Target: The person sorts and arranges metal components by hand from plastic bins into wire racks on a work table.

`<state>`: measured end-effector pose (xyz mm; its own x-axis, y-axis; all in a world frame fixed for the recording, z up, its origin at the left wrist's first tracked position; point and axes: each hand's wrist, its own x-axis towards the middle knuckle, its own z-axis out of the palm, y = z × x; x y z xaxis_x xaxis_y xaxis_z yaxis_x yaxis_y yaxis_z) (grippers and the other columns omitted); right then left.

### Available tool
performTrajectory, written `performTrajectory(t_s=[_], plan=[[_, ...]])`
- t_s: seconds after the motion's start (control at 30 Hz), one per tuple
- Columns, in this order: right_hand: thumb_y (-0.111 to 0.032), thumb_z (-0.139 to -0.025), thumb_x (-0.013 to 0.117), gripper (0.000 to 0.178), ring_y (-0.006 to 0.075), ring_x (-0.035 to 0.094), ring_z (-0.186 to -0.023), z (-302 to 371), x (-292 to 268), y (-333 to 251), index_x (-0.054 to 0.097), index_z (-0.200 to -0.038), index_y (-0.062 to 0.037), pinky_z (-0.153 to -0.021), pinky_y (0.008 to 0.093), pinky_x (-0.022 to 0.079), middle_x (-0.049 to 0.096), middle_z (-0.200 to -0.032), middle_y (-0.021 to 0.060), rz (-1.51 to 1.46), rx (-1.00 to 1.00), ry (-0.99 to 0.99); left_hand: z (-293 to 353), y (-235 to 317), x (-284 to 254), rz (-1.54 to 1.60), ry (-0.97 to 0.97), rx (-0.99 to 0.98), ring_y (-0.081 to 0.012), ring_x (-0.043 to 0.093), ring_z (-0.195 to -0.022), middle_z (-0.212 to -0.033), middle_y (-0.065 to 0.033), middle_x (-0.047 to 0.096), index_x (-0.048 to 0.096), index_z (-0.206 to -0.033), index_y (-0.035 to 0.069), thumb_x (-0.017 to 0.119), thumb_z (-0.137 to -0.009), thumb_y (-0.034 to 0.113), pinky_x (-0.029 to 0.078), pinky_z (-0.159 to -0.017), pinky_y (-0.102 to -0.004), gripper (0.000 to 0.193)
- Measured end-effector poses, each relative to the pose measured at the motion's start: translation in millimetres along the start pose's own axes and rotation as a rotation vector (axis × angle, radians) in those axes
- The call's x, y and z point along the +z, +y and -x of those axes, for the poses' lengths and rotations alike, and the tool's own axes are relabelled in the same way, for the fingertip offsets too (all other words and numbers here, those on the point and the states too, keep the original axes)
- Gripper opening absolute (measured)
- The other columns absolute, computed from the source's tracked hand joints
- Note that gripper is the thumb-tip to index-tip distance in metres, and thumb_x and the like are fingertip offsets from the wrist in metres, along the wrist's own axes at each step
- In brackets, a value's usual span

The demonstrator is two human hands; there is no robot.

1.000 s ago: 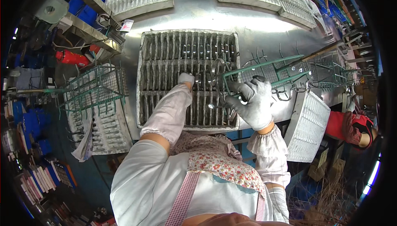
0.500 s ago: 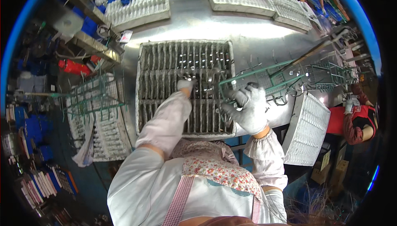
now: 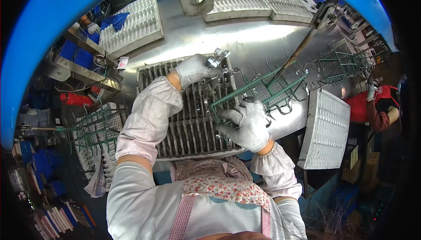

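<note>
Shiny metal hardware point(image 3: 218, 59) in left hand point(image 3: 193, 69)

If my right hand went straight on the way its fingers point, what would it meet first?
Most likely the near end of the green wire rack, right by the fingertips of your right hand; depth is unclear, and they may be touching it.

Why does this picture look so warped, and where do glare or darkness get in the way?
In the head view, the fisheye lens bends shapes toward its rim; white glare streaks the metal table; highlights glint on the metal pieces at the left hand; the corners are black, and much at lower right is dim.
</note>
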<state>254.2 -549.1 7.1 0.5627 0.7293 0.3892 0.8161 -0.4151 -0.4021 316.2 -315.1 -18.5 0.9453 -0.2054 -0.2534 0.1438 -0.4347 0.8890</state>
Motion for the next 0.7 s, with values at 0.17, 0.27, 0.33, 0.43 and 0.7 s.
performTrajectory(t_s=[0.17, 0.27, 0.33, 0.43, 0.7], plan=[[-0.034, -0.062, 0.075, 0.031, 0.0232, 0.053, -0.07, 3.5, -4.5, 5.8, 0.064, -0.084, -0.0163, -0.069, 0.0393, 0.036, 0.057, -0.066, 0.0033, -0.038, 0.019, -0.03, 5.9, 7.6, -4.3, 0.512, -0.02, 0.004, -0.0149, 0.061, -0.057, -0.064, -0.0078, 0.063, 0.065, -0.082, -0.001, 0.067, -0.081, 0.025, 0.047, -0.055, -0.0263, 0.025], [-0.034, -0.062, 0.075, 0.031, 0.0233, 0.053, -0.071, 0.5, -4.4, 5.3, 0.064, -0.085, -0.0162, -0.07, 0.0396, 0.036, 0.058, -0.067, 0.0034, -0.061, 0.009, -0.013, 3.4, 14.7, -14.3, 0.3, -0.09, 0.019, -0.0144, 0.06, -0.055, -0.063, -0.0071, 0.063, 0.064, -0.086, 0.0, 0.067, -0.081, 0.024, 0.046, -0.053, -0.0251, 0.025], [-0.034, -0.062, 0.075, 0.031, 0.0234, 0.054, -0.071, 0.9, -7.0, 9.7, 0.064, -0.085, -0.016, -0.07, 0.0396, 0.036, 0.058, -0.068, 0.0036, -0.067, 0.0, 0.024, -8.1, 20.4, -5.5, 0.304, -0.055, -0.006, -0.0129, 0.059, -0.055, -0.063, -0.0067, 0.063, 0.065, -0.085, 0.0, 0.068, -0.08, 0.026, 0.044, -0.051, -0.025, 0.026], [-0.034, -0.062, 0.076, 0.032, 0.0231, 0.054, -0.071, 2.3, -8.6, 13.6, 0.064, -0.085, -0.0158, -0.069, 0.0398, 0.037, 0.058, -0.068, 0.0038, -0.087, 0.014, 0.019, -24.7, 11.5, -2.1, 0.225, -0.199, -0.077, -0.0106, 0.059, -0.059, -0.069, -0.0047, 0.065, 0.067, -0.09, 0.002, 0.065, -0.083, 0.031, 0.046, -0.057, -0.026, 0.03], [-0.036, -0.062, 0.074, 0.031, 0.0228, 0.054, -0.067, 3.7, -9.0, 22.6, 0.064, -0.084, -0.0153, -0.065, 0.0384, 0.035, 0.057, -0.063, 0.0039, -0.114, 0.003, 0.053, -67.9, 41.3, 11.7, -0.165, -0.066, 0.177, -0.0109, 0.054, -0.062, -0.069, -0.0008, 0.061, 0.068, -0.098, 0.008, 0.052, -0.09, 0.043, 0.044, -0.061, -0.028, 0.039]])
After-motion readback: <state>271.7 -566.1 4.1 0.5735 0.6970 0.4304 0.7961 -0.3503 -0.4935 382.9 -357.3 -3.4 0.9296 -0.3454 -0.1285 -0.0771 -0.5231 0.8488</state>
